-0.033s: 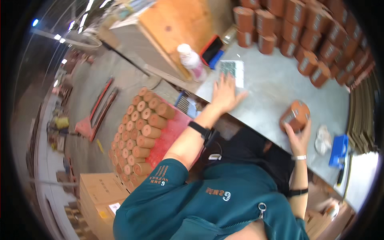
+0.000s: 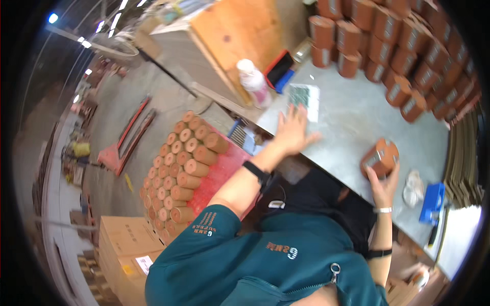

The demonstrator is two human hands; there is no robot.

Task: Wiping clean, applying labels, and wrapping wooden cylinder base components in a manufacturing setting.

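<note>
My left hand point(image 2: 292, 133) is open, fingers spread, its fingertips at the near edge of a white sheet point(image 2: 313, 104) with a green patterned patch. The sheet lies flat on the grey tabletop point(image 2: 342, 117). At the right, my right hand point(image 2: 386, 189) is closed around the near side of a reddish-brown block point(image 2: 380, 158). The block looks like rounded rolls joined together, with small pale labels on its side. It appears to rest on the table. Blur hides what, if anything, is on the left fingertips.
Similar brown blocks point(image 2: 385, 25) are stacked along the back right. A white bottle point(image 2: 253, 84) stands beside a wooden box point(image 2: 240, 35). Brown rolls point(image 2: 176, 168) cover a red surface point(image 2: 217, 176) at left. A blue tool point(image 2: 433, 203) and crumpled white material point(image 2: 413, 188) lie at right.
The whole view has shifted slightly, so the table things appear lower and farther right. Both hands keep nearly the same places relative to the sheet and the brown block.
</note>
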